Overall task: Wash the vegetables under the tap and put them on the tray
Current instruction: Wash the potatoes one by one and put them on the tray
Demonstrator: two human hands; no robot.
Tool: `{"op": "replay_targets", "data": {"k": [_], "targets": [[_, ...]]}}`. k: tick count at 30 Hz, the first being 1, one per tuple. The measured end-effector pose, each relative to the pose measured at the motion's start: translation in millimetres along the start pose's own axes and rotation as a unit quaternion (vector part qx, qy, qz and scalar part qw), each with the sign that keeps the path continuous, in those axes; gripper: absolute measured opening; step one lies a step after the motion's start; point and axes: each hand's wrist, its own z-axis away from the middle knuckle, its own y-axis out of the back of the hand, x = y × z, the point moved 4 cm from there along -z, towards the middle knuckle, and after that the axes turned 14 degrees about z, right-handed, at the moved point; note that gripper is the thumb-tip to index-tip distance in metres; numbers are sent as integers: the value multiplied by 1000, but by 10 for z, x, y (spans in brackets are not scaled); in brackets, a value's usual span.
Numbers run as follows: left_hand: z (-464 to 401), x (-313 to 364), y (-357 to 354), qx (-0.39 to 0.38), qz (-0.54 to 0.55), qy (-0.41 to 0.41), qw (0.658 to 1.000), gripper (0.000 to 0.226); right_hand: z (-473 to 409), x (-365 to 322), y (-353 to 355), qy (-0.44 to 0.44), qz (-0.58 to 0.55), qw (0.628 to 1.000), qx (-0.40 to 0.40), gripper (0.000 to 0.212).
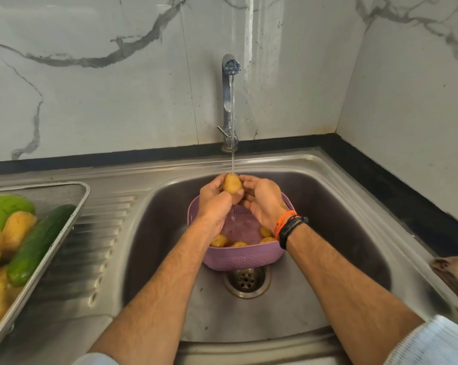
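Note:
A yellow potato (232, 183) is held upright under the thin water stream from the steel tap (229, 101). My left hand (214, 200) grips it, thumb curled across its lower front. My right hand (262, 200) cups its right side with curled fingers. Below the hands a purple colander (241, 255) stands in the sink (328, 219) with several small potatoes (218, 240) inside. On the drainboard at the left, a steel mesh tray (72, 206) holds a cucumber (38, 245), potatoes (18, 226) and a green vegetable (4, 206).
The drain (247, 280) lies just in front of the colander. A black counter strip (396, 191) runs behind and right of the sink, under marble wall tiles. A brownish cloth-like thing (457, 275) shows at the right edge.

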Motion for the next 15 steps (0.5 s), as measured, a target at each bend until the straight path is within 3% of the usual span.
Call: {"op": "replay_targets", "data": {"k": [10,12,15], "targets": [[123,181,310,42,-160,-14,986,76,234,-9,-122,52,215,975,-21,32],[158,215,393,61,-217,-13,974,82,260,30,-175,85,329,940,-30,36],[353,317,526,60,-330,-14,942,65,493,85,-324,121,532,833,-91,35]]}}
